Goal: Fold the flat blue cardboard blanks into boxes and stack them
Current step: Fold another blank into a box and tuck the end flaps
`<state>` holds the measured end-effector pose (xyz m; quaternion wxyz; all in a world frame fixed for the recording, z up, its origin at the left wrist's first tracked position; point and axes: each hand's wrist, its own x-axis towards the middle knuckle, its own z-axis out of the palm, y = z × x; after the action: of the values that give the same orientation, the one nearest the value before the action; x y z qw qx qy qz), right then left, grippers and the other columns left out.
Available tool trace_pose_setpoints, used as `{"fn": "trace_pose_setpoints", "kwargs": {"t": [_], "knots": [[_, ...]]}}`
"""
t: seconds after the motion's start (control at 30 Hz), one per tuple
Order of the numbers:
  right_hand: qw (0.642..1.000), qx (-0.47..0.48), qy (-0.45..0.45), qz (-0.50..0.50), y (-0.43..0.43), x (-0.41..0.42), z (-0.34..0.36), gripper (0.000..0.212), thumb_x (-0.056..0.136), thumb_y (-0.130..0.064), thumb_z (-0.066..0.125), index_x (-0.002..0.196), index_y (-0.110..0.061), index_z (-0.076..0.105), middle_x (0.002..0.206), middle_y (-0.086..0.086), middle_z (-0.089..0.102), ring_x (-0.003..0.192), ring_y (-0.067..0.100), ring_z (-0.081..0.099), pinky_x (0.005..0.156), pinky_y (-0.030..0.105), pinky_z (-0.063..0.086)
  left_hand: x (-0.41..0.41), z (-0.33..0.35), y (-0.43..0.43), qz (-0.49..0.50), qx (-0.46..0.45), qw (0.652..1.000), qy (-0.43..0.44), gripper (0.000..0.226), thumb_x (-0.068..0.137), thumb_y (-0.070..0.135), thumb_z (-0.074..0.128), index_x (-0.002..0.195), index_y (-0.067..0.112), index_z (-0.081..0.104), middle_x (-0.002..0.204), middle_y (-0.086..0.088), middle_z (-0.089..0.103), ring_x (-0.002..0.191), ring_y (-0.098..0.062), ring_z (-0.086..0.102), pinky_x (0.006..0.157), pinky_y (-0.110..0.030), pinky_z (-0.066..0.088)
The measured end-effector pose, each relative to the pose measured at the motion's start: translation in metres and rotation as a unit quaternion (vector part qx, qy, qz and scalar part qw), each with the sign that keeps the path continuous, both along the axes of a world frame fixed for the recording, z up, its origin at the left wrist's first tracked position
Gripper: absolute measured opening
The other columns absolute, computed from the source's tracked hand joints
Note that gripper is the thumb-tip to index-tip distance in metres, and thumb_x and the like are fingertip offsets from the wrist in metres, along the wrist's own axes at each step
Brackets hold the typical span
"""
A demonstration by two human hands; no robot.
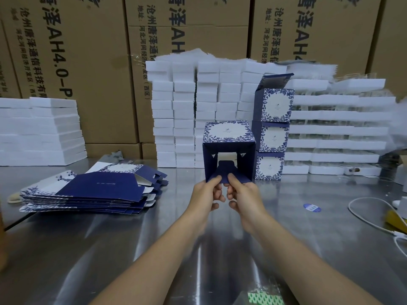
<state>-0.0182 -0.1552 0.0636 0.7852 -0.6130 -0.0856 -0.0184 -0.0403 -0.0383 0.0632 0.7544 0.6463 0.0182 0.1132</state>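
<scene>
A half-formed blue box (229,137) with a white floral panel is held up over the steel table (123,238), its open end facing me. My left hand (208,194) and my right hand (241,194) both pinch the near bottom flap, thumbs on top. A pile of flat blue blanks (88,190) lies on the left. Three folded boxes (273,133) stand stacked just right of the held box; the top one has its lid flap up.
White foam blocks (193,111) are stacked behind, more white foam (39,130) on the left and clear trays (337,128) on the right. Brown cartons (88,62) form the back wall. A white cable (370,219) and a blue sticker (311,208) lie right.
</scene>
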Motion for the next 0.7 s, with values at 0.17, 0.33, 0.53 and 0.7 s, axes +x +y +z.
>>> {"fn": "trace_pose_setpoints", "kwargs": {"t": [0.17,0.33,0.53,0.7], "knots": [[1.000,-0.006,-0.002,0.005,0.0017,-0.0029,0.0001,0.033,0.103,-0.034,0.066,0.082,-0.008,0.070,0.059,-0.002,0.053,0.050,0.010,0.048,0.049,0.021,0.037,-0.0034,0.0014,0.0019,-0.017,0.017,1.000,0.010,0.037,0.097,0.036,0.065,0.062,0.025,0.062,0.060,0.002,0.047,0.061,-0.013,0.056,0.067,-0.030,0.042],[1.000,-0.013,-0.013,0.022,0.0020,-0.0048,0.0013,0.035,0.101,-0.039,0.068,0.081,-0.011,0.070,0.057,-0.002,0.050,0.050,0.009,0.049,0.049,0.020,0.037,-0.0052,0.0031,0.0026,-0.026,0.010,1.000,0.001,0.034,0.095,0.036,0.066,0.064,0.022,0.061,0.060,0.001,0.048,0.065,-0.014,0.056,0.073,-0.033,0.043],[0.998,-0.008,0.008,0.067,0.0011,-0.0091,0.0045,0.023,0.079,-0.033,0.064,0.058,-0.025,0.065,0.057,-0.001,0.049,0.053,0.012,0.047,0.049,0.023,0.038,-0.0032,0.0025,0.0028,-0.019,-0.010,1.000,0.001,0.039,0.095,0.034,0.066,0.058,0.026,0.056,0.057,0.003,0.045,0.056,-0.012,0.054,0.070,-0.032,0.042],[0.999,-0.002,0.009,0.047,-0.0007,-0.0078,0.0036,0.029,0.087,-0.020,0.059,0.058,-0.021,0.063,0.056,-0.001,0.045,0.049,0.012,0.045,0.043,0.020,0.036,-0.0055,0.0031,0.0033,-0.018,0.006,1.000,0.006,0.038,0.095,0.035,0.067,0.061,0.024,0.055,0.058,0.003,0.044,0.059,-0.013,0.052,0.069,-0.032,0.041]]}}
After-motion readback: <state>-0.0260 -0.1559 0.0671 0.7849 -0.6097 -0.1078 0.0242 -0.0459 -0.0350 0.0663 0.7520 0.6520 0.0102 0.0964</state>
